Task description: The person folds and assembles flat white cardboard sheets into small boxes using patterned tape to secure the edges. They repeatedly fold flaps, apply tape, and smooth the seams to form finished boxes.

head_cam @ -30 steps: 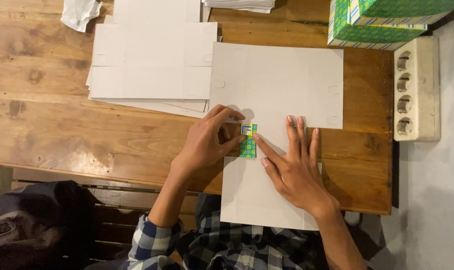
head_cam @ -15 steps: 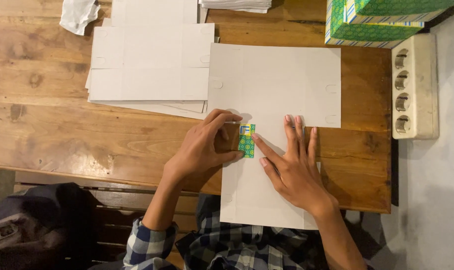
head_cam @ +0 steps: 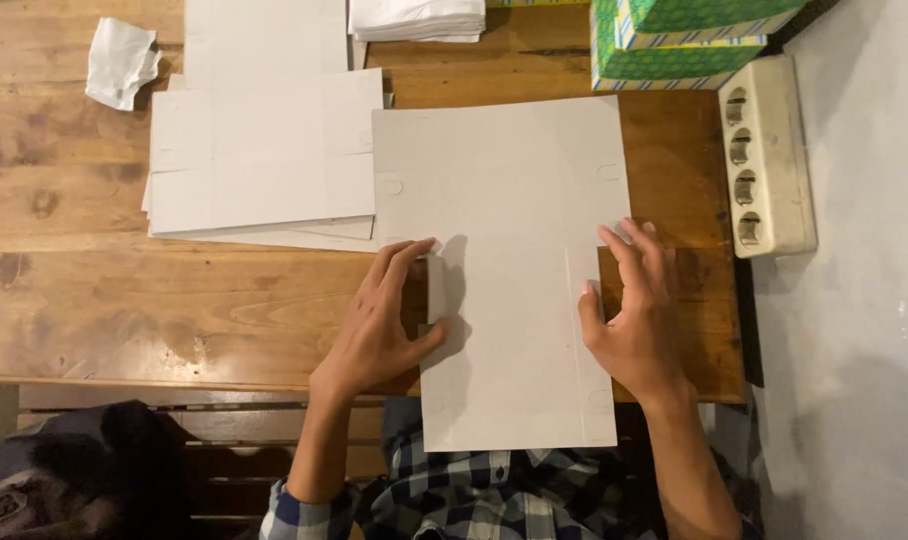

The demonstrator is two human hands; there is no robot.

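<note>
where hands met mid-sheet, left hand (head_cam: 379,325) and right hand (head_cam: 634,315) now flank the cardboard sheet (head_cam: 504,250)

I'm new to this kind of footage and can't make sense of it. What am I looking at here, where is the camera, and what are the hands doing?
There is no machine here: a person works with two bare hands, and one camera worn on the head looks straight down at a wooden table. The left hand and the right hand each press on a side edge of a flat grey cardboard sheet, where narrow side flaps look folded up. Neither hand holds anything lifted. To the left lies a stack of similar flat sheets, with a crumpled white paper beyond it. At the top sit folded white cloth or paper and green boxes; a white power strip lies at the right.
</note>
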